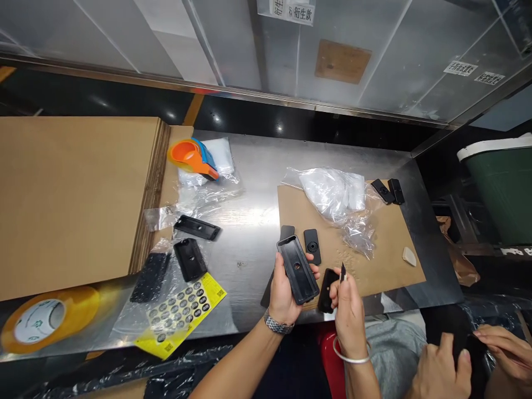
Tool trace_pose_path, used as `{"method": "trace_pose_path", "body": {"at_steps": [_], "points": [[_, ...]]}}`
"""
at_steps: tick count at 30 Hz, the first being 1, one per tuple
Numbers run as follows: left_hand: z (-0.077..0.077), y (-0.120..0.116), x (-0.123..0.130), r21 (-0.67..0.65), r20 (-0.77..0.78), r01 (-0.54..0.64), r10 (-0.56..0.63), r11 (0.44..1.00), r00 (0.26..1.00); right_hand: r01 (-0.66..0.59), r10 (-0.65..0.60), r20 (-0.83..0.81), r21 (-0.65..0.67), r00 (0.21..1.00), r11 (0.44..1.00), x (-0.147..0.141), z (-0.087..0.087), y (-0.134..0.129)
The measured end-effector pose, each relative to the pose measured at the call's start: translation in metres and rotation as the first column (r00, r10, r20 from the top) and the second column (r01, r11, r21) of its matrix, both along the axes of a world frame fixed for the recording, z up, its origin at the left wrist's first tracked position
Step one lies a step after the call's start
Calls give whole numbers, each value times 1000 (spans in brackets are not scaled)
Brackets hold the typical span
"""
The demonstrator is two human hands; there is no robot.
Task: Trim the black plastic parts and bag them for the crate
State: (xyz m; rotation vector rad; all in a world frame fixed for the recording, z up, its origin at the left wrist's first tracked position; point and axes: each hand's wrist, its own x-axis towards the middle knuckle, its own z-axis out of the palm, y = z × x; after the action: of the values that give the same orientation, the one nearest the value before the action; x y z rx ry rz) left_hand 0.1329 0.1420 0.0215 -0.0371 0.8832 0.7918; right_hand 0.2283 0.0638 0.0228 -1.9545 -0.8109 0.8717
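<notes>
My left hand [284, 296], with a watch at the wrist, is wrapped around a black plastic shell [297, 269]. The shell is tilted, its hollow side up, and a small hole shows in its floor. My right hand [349, 313], a white bangle at its wrist, grips a small craft knife [343, 271]; the dark pointed blade sticks up past the fingers and the handle is mostly hidden. Beside that hand lies a glossy black piece [327, 293], partly covered by its fingers. Just beyond the shell is a flat black part with a round centre [312, 246].
Brown cardboard [390, 238] bears a clear plastic bag [332, 194] and two black parts [388, 191]. At left are a cardboard stack [75, 194], an orange tape dispenser [193, 158], more black shells [190, 259], yellow sticker sheet [208, 293] and a tape roll [45, 321]. Another person's hands [443, 366] are at lower right.
</notes>
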Motion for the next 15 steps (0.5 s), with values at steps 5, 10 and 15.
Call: {"method": "trace_pose_path", "body": {"at_steps": [5,10,15], "points": [[6,4,-7,14,7,-63,63,998,998,-152,159,75,-96,984,984,-5,22,-17],[6,6,-13,26,65,-61,59,998,996,-353,395,294,-188,870,917,-4,35,-23],[10,7,-18,32,68,-27,25,999,997,-385,487,500,-299,716,873,-5,43,-21]]}}
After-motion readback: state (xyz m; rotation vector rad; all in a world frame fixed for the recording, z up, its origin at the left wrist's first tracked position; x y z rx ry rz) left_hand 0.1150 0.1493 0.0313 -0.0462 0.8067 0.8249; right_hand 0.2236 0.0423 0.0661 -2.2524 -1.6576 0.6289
